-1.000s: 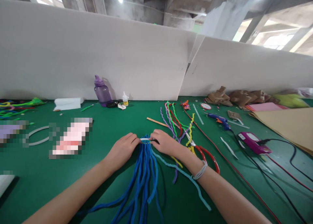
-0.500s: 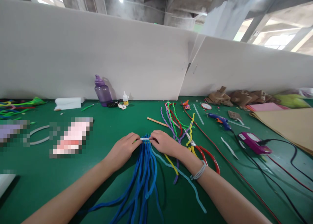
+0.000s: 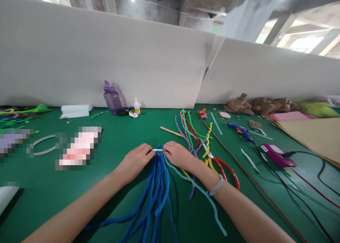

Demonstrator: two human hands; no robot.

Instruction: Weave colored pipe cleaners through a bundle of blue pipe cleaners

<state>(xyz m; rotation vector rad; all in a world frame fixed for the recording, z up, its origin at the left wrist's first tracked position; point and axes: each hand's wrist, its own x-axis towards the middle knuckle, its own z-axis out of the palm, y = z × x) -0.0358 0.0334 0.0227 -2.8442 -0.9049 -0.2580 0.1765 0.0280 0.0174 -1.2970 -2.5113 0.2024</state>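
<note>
A bundle of blue pipe cleaners (image 3: pixel 159 179) fans out toward me over the green table, its short top end standing just beyond my fingers. Across the top of the bundle lies a thin white strip (image 3: pixel 158 150). My left hand (image 3: pixel 140 160) pinches the strip's left end, fingers closed. On the other side, my right hand (image 3: pixel 177 154) is closed around the right end, with its fingertips close against the blue strands. A lighter blue pipe cleaner (image 3: pixel 203 191) trails from the bundle under my right wrist.
Beside my right forearm lie red-handled scissors (image 3: pixel 230 170) and twisted coloured pipe cleaners (image 3: pixel 190 131). Farther right are a blue glue gun (image 3: pixel 240 130), a purple power box (image 3: pixel 277 155) and cords. A purple bottle (image 3: pixel 113 100) and a small glue bottle (image 3: pixel 137 106) stand by the white partition (image 3: pixel 148 66).
Both hands stay on the white strip with barely any movement. The light blue pipe cleaner's loose end has shifted slightly, and the whole view has moved a little.
</note>
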